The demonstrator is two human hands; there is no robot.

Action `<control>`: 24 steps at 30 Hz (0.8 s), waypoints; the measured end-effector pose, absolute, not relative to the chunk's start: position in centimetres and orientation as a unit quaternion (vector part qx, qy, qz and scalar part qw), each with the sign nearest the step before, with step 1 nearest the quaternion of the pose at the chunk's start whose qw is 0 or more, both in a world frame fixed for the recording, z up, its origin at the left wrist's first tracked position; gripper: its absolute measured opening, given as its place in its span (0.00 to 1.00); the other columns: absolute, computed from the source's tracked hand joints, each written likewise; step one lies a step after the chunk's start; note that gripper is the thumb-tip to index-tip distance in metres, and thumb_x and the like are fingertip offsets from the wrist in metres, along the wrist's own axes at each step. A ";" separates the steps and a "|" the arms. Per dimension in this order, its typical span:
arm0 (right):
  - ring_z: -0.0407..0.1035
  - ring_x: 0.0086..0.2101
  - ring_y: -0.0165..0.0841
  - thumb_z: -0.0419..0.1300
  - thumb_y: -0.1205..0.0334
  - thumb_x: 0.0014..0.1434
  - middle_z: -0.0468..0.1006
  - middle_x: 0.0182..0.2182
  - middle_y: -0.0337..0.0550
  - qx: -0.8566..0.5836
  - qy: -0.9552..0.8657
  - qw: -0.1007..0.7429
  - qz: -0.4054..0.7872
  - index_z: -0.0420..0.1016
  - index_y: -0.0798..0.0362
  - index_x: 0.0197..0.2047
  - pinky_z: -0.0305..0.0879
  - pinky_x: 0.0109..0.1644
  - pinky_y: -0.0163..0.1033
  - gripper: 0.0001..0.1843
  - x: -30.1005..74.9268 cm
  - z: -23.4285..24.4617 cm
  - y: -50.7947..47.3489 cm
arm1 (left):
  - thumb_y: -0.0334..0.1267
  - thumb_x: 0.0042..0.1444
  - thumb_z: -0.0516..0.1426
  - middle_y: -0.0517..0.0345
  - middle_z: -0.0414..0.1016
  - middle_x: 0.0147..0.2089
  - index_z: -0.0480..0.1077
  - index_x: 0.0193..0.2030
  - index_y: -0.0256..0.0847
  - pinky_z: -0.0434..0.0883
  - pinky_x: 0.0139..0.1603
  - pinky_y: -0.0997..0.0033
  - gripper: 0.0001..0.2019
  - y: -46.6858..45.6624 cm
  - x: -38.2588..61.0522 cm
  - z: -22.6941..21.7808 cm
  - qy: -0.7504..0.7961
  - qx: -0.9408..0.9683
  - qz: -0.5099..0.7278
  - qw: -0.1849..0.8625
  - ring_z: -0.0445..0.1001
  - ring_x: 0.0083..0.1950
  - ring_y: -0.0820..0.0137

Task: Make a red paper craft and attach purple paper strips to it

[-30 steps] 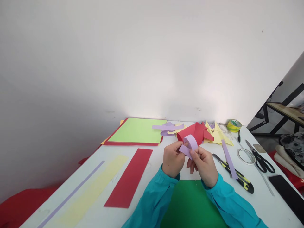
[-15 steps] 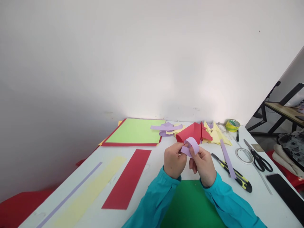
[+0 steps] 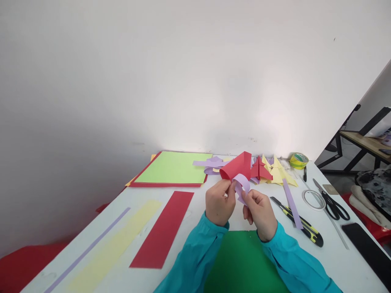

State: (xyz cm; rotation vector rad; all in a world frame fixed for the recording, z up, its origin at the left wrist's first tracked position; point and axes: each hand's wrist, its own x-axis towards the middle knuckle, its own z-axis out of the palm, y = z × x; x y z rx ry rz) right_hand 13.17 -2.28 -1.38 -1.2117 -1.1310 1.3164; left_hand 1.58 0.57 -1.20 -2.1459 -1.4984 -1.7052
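A light purple paper strip (image 3: 244, 179) is bent into a loop between my two hands. My left hand (image 3: 219, 202) pinches its left side, and my right hand (image 3: 259, 211) is closed on its lower right end. Just behind the loop stands a rolled red paper cone (image 3: 237, 167), its lower edge close to my left fingertips. Whether that hand also grips the cone I cannot tell. Below my hands lies a green sheet (image 3: 246, 260).
Left of my hands lie a red strip (image 3: 163, 230), a pale yellow strip (image 3: 116, 244) and stacked coloured sheets (image 3: 174, 167). To the right are a utility knife (image 3: 311, 234), scissors (image 3: 332, 203), a tape roll (image 3: 313, 200) and folded yellow paper (image 3: 278, 173).
Both hands have shifted slightly left, my left hand more. The purple loop has turned and moved left. The red cone has moved left and up, away from the folded red piece beside it.
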 end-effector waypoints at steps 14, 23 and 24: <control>0.55 0.10 0.22 0.50 0.39 0.56 0.70 0.12 0.35 -0.437 -0.488 0.526 0.543 0.62 0.54 0.25 0.44 0.14 0.28 0.25 13.9 -1.2 -2.5 | 0.37 0.55 0.52 0.60 0.65 0.17 0.61 0.17 0.39 0.61 0.23 0.74 0.16 0.3 0.8 -0.1 -0.488 -0.665 -0.551 -0.128 0.64 0.20 0.74; 0.62 0.12 0.25 0.41 0.43 0.62 0.73 0.17 0.38 -0.372 -0.518 0.559 0.530 0.68 0.55 0.45 0.49 0.16 0.31 0.26 15.4 -0.7 -1.9 | 0.43 0.50 0.57 0.59 0.67 0.14 0.69 0.19 0.36 0.64 0.21 0.74 0.15 0.9 0.6 -0.6 -0.442 -0.498 -0.588 -0.459 0.66 0.18 0.74; 0.62 0.12 0.25 0.45 0.45 0.62 0.73 0.17 0.37 -0.378 -0.522 0.557 0.525 0.68 0.55 0.45 0.49 0.16 0.31 0.23 15.4 -0.8 -1.9 | 0.44 0.49 0.58 0.60 0.67 0.14 0.69 0.18 0.36 0.64 0.21 0.74 0.15 0.9 0.6 -0.6 -0.435 -0.493 -0.588 -0.471 0.65 0.18 0.74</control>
